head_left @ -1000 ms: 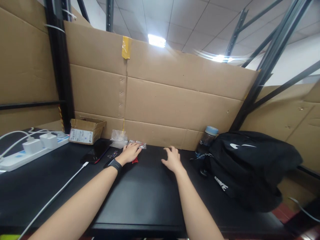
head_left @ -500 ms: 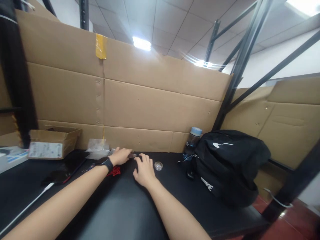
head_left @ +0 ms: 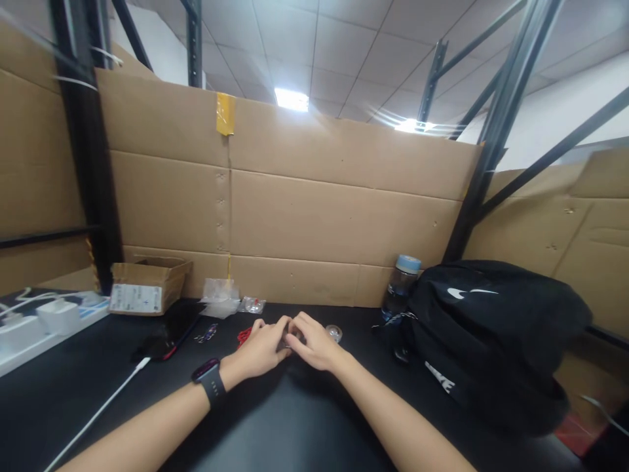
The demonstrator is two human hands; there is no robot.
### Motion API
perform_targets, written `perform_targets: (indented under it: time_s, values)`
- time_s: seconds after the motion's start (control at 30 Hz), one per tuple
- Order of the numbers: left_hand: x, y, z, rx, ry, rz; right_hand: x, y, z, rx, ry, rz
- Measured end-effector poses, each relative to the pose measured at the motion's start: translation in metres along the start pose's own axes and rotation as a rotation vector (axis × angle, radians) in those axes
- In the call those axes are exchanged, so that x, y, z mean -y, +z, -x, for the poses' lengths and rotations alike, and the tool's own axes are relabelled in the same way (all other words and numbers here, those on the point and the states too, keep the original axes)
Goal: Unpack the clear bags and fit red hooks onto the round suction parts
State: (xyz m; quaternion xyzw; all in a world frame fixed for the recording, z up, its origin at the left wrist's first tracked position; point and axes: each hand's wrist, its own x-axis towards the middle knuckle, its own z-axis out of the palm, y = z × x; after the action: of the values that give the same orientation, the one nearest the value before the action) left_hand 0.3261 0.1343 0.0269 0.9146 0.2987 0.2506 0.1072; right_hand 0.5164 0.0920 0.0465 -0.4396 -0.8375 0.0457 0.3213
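My left hand [head_left: 263, 349], with a dark watch [head_left: 211, 380] on its wrist, is closed, its fingertips meeting those of my right hand [head_left: 315, 342] above the black table. The fingers of my right hand are bent inward too. Whatever sits between the fingertips is small and mostly hidden. Just left of my left hand lies a red cord-like bundle [head_left: 244, 336], partly covered by it. Beyond my right hand rests a small round clear object [head_left: 334, 332]. A small purplish item with metal parts [head_left: 207, 334] lies farther left.
Clear plastic bags [head_left: 219, 299] and a small bag with something red [head_left: 252, 305] lie by the cardboard wall. At left are an open carton [head_left: 147, 288], a phone [head_left: 160, 344] on a white cable and a power strip [head_left: 88, 321]. A bottle [head_left: 400, 288] and black backpack [head_left: 491, 341] stand right.
My left hand has drawn back from the wall side, and both hands have come together at the fingertips. The view has turned slightly left, showing the power strip.
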Motion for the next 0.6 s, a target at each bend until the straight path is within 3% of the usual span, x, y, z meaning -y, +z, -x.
perform_targets:
  time_s: [0.2, 0.6]
  values:
    - [-0.009, -0.001, 0.01, -0.058, 0.005, 0.113, -0.004, 0.002, 0.009, 0.077, -0.031, -0.029]
    - [-0.004, 0.008, 0.015, -0.034, -0.073, 0.174, -0.009, -0.002, 0.012, 0.029, 0.112, -0.198]
